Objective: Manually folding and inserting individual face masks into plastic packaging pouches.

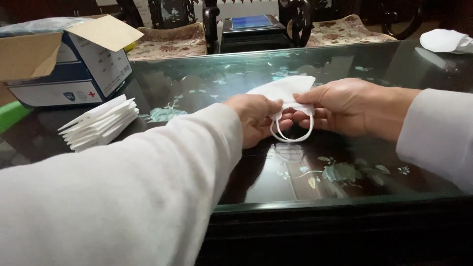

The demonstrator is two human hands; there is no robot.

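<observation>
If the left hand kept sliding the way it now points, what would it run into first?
The left hand points rightward, toward the right hand. It would probably meet that hand's fingers, just past the white folded mask both hands hold; depth is unclear.

Our left hand (256,118) and right hand (345,106) cover the lower edge of the white folded mask (286,88), so where its loops join is hidden from us. Left of the mask, the cardboard box (64,59) runs off the frame, its contents unseen. Far right of the mask, a white object (446,40) is cut by the edge, too blurred to identify.
</observation>
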